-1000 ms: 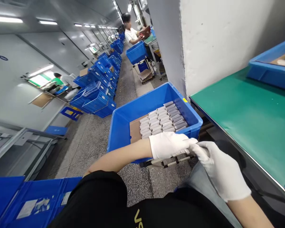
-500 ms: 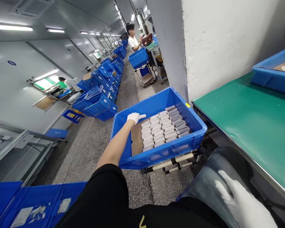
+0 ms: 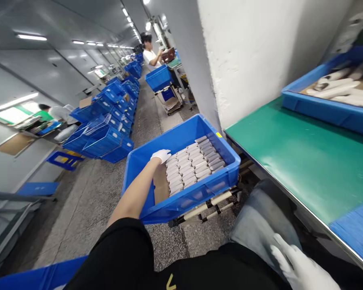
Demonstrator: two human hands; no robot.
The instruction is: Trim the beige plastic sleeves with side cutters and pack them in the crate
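Note:
A blue bin (image 3: pixel 181 201) stands on a wheeled rack, and rows of whitish, long, rounded pieces (image 3: pixel 189 163) lie in it on brown cardboard (image 3: pixel 161 183). My left hand (image 3: pixel 161 155), in a white glove, reaches into the bin at the far left end of the rows. Its fingers touch or hover over the end pieces; whether they hold one cannot be made out. Low at the right, my right hand (image 3: pixel 293 259), also gloved, is beside my leg with its fingers apart and nothing in them.
A green-topped table (image 3: pixel 305 153) is at the right, bearing another blue bin (image 3: pixel 329 108) of similar pieces. A white pillar (image 3: pixel 245 60) rises behind it. Stacked blue bins (image 3: pixel 109 141) line the aisle at the left. A person (image 3: pixel 151 56) works farther off.
The view has turned right, showing more of the table and its bin. My left hand has lowered to the rows; the piece it held out before no longer sticks out from its fingers.

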